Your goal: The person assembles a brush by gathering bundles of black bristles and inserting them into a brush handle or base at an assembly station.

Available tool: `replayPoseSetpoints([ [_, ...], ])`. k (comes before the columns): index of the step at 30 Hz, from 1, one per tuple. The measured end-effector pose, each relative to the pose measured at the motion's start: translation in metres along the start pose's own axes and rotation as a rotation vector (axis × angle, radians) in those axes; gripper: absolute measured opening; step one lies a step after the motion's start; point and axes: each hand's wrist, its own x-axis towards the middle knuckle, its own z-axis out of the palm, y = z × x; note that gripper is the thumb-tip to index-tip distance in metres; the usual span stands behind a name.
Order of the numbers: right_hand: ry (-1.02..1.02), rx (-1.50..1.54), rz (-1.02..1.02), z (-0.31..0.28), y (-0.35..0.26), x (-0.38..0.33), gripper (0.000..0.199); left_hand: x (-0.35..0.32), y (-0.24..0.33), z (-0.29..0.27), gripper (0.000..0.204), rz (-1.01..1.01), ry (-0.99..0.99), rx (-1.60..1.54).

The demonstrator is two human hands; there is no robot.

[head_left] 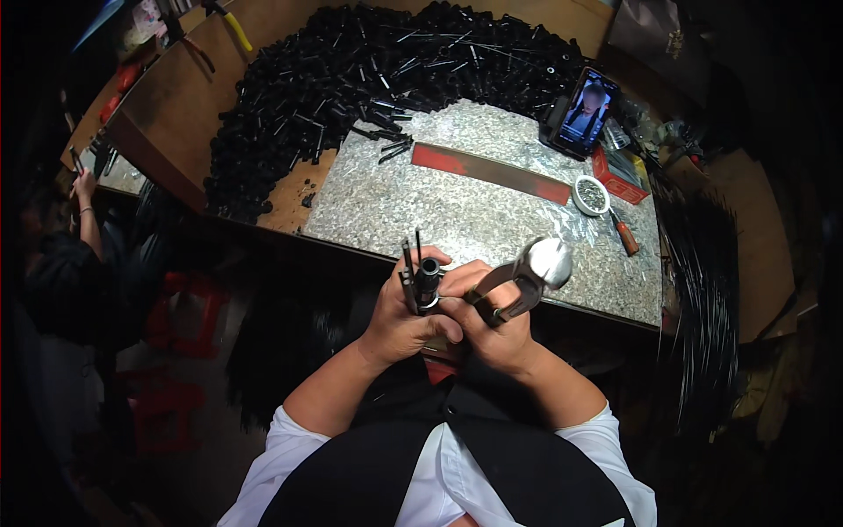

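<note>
**Hands closed on tube and hammer**

A heap of black tubes (351,79) rings the stone slab (457,202), which carries a red bar (492,171). At its near edge, the right hand (496,329) grips a hammer (536,268). The left hand (404,321) is closed around a tube (428,277) with thin rods, touching the right.

Lit phone screen (587,111) propped upright, perhaps red box (621,178) beside it.

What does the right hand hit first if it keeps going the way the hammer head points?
Likely the speckled stone slab: the right hand aims the hammer up and away over its near edge. Height above it is unclear.
</note>
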Motion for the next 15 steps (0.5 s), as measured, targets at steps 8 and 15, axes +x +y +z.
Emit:
replayPoseSetpoints([
  [8, 0.059, -0.102, -0.135, 0.006, 0.017, -0.006, 0.020, 0.001, -0.003, -0.001, 0.074, 0.103, 0.013, 0.038],
  [15, -0.004, -0.182, -0.184, -0.001, -0.001, 0.002, 0.018, -0.001, 0.011, 0.000, 0.083, -0.132, -0.096, -0.394],
])
